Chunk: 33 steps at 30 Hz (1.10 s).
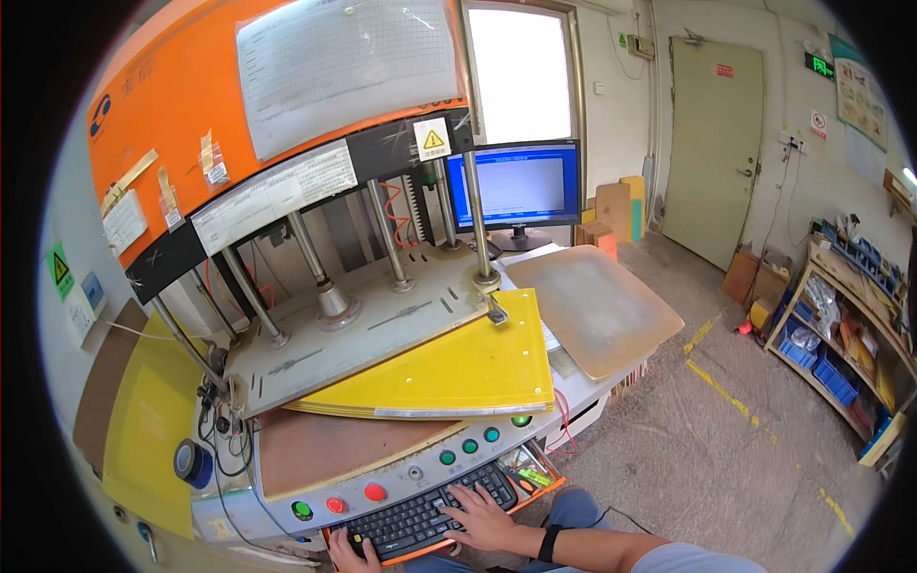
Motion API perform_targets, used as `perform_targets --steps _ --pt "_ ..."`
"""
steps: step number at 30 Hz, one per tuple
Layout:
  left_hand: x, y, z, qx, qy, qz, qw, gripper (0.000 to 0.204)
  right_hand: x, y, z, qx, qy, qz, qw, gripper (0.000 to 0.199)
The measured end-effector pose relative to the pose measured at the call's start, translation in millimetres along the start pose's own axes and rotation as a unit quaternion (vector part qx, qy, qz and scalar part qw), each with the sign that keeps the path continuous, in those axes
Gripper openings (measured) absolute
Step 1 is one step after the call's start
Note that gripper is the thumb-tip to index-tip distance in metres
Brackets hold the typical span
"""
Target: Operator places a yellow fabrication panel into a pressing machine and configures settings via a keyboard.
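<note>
Standing over everything: orange press (191, 95) on steel columns, grey plate (363, 325) below, then yellow board (449, 368) under it, looking rigid and thin, probably heavy enough to need both hands at the edges. Lying to the right: worn wooden board (597, 306), stiff, rounded corners. Glowing behind: blue monitor (516, 183). Running along the front: grey panel (420, 473) with green and red buttons. Sitting lowest, in an orange tray at the bottom edge: black keyboard (420, 520), light, hard plastic, keys giving softly under a press; best taken by the two short ends if lifted. Resting on the keys: right hand (482, 520), fingers spread and loose, grasping nothing. Touching the near left corner: left hand (346, 552), mostly cut off, fingers curled slightly, holding nothing as far as visible.
</note>
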<state>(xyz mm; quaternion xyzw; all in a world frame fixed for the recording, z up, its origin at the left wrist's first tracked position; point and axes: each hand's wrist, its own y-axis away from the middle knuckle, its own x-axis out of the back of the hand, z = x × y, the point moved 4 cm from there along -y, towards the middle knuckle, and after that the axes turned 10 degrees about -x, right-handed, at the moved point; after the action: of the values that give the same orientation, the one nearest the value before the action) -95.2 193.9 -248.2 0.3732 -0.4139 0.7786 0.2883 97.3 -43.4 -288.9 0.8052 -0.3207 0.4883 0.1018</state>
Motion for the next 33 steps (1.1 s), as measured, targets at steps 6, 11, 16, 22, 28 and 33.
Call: perform_targets --steps 6,11,16,22,28,33 --pt "-10.0 5.6 -22.3 -0.039 -0.009 0.003 0.999 0.051 3.4 5.7 4.5 0.018 -0.064 0.024 0.998 0.061" --pt "-15.2 3.2 -18.9 0.002 0.01 -0.052 0.999 0.049 1.8 5.5 8.0 0.028 -0.071 0.047 0.996 0.058" --pt "-11.4 -1.7 -12.7 -0.012 0.023 0.002 1.0 0.061 2.3 9.4 6.7 0.035 -0.08 0.059 0.994 0.055" --pt "-16.7 -6.4 -14.8 0.003 -0.058 -0.093 0.994 0.076 1.8 10.3 6.4 0.036 -0.088 0.057 0.994 0.054" --pt "-12.8 -8.5 -9.9 0.006 -0.053 -0.096 0.994 0.077 1.7 9.9 5.8 0.038 -0.086 0.051 0.994 0.054" --pt "-12.3 -8.6 -10.6 0.004 -0.048 -0.09 0.995 0.076 1.8 9.1 5.6 0.036 -0.084 0.046 0.995 0.054"
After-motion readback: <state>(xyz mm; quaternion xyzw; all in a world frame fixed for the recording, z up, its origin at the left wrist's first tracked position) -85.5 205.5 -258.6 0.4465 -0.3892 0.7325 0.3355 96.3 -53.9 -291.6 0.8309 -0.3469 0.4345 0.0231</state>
